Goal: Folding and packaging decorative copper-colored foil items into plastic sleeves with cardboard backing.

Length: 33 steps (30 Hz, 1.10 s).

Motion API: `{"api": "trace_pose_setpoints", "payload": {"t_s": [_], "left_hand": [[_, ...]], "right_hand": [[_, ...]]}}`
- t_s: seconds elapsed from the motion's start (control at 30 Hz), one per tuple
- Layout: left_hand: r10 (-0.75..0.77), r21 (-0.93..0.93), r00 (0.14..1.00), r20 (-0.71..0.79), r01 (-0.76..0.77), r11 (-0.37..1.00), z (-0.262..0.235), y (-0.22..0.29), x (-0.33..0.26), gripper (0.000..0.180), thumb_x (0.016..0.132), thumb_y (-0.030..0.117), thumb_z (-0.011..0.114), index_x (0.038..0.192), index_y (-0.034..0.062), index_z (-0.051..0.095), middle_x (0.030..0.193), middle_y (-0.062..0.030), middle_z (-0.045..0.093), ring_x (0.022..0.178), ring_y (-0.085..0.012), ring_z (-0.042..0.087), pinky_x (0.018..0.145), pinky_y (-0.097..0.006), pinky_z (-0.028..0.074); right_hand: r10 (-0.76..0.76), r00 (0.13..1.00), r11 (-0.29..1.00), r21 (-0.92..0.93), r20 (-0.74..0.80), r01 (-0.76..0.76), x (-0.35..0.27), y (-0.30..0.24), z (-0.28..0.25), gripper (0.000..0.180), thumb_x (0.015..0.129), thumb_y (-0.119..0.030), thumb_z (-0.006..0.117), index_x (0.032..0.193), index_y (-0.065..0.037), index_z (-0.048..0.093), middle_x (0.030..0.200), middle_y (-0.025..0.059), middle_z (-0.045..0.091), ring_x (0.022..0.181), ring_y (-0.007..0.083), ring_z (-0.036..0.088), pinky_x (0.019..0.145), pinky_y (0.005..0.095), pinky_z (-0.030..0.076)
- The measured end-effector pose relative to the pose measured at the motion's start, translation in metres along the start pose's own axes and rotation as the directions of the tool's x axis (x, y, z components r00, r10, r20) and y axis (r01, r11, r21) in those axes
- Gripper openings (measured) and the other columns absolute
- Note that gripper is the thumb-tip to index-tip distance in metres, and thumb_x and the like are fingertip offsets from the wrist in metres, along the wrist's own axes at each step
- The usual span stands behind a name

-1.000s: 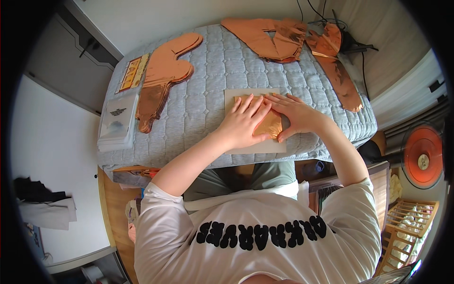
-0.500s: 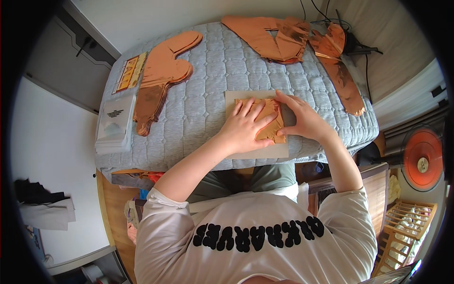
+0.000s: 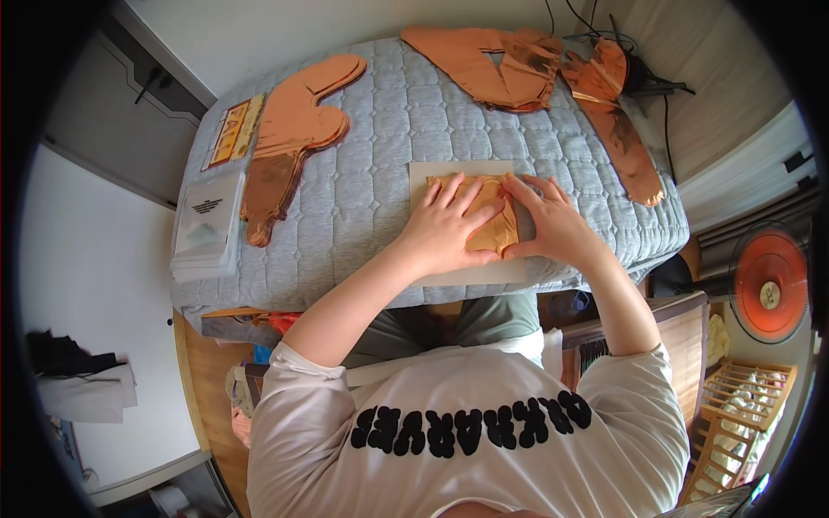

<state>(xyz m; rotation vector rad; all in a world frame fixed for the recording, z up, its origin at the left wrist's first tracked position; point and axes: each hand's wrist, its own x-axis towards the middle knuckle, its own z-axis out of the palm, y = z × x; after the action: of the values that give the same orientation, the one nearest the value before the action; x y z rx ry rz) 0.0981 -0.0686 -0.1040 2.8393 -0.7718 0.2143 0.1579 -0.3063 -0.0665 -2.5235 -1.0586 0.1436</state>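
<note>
"Where was the foil (image 3: 496,230)?"
"Flat on the smooth grey board (image 3: 466,275), on the quilted mattress (image 3: 371,203): a crinkled, shiny copper square."
"How was it touched?"
"The left hand (image 3: 442,230) lay across it, fingers spread; the right hand (image 3: 557,224) curved at its edge, thumb wide."
"Containers?"
"A slatted wooden rack (image 3: 760,369) held pale cloth (image 3: 740,403)."

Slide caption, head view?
Left hand on a copper-coloured foil square, right hand at its edge, pale board beneath, atop a quilted mattress.

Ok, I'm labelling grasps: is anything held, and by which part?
Nothing seems clasped: the left grip lies spread over the copper-coloured foil on the grey board; the right grip is at the foil's right edge.
</note>
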Motion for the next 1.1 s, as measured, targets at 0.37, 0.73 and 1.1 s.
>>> {"api": "trace_pose_setpoints", "payload": {"t_s": [0.37,0.73,1.1], "left_hand": [[0.010,0.015,1.000,-0.013,-0.009,1.000,0.005,-0.004,0.001,0.078,0.084,0.067,0.062,0.149,0.0288,0.046,0.158,-0.0193,0.034,0.147,-0.0436,0.026,0.118,-0.061,0.020],[0.025,0.032,1.000,-0.013,-0.025,0.999,0.004,-0.004,0.002,0.080,0.087,0.068,0.058,0.155,0.0306,0.037,0.161,-0.0174,0.029,0.148,-0.0408,0.025,0.119,-0.060,0.019],[0.020,0.006,0.999,-0.033,-0.020,1.000,0.007,-0.003,-0.001,0.079,0.087,0.069,0.058,0.154,0.0318,0.039,0.160,-0.0187,0.031,0.148,-0.0429,0.025,0.119,-0.061,0.018]], "right_hand": [[0.049,0.999,0.991,-0.126,0.003,-0.048,0.003,-0.013,-0.017,0.113,0.062,-0.039,0.091,0.155,-0.011,0.034,0.144,0.0231,0.050,0.141,0.0372,0.039,0.116,0.0476,0.033],[-0.594,0.297,0.772,-0.427,-0.748,0.471,-0.156,-0.123,-0.124,0.022,0.099,-0.044,0.050,0.103,-0.038,0.071,0.092,-0.0122,0.062,0.094,0.0188,0.059,0.080,0.0513,0.038],[-0.598,0.536,0.766,-0.226,-0.596,0.602,-0.132,-0.126,-0.128,0.014,0.080,-0.018,0.069,0.091,-0.011,0.068,0.091,0.0077,0.064,0.084,0.0272,0.062,0.062,0.0451,0.043]]}}
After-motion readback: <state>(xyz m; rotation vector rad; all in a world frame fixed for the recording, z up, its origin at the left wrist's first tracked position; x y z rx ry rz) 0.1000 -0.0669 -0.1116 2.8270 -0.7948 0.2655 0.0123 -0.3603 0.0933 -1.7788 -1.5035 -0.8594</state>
